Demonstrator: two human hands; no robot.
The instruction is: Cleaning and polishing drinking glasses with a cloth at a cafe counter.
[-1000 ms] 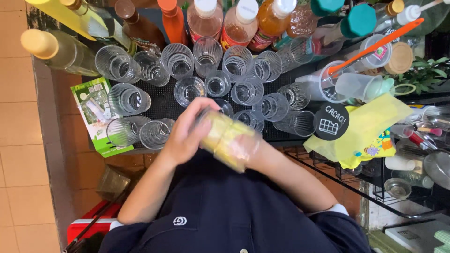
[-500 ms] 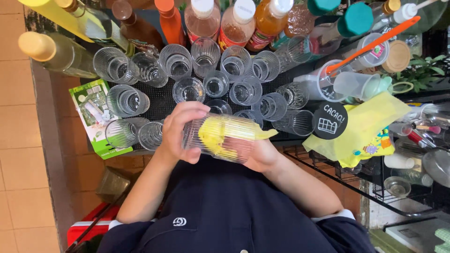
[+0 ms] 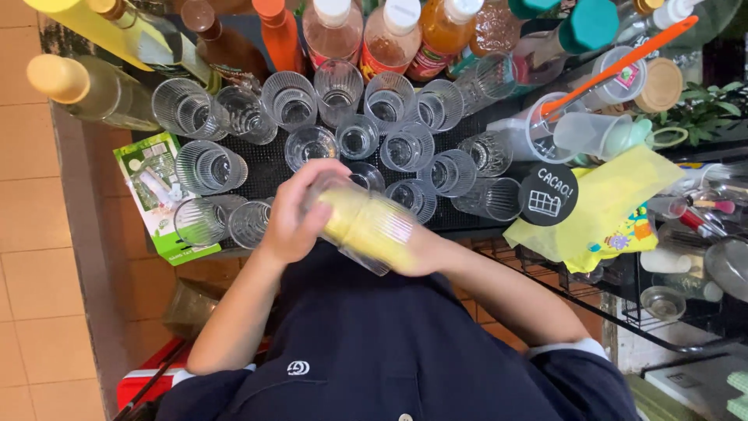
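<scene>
The ribbed glass (image 3: 372,228) with the yellow cloth (image 3: 351,221) inside has turned since a moment ago, so the wiping goes on. The left hand (image 3: 300,218) grips its mouth; the right hand (image 3: 425,253) holds its base, just below the black mat (image 3: 265,168) of glasses.

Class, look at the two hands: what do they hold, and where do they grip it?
A ribbed glass with a yellow cloth inside: the left hand grips its rim end, the right hand its base end.
</scene>
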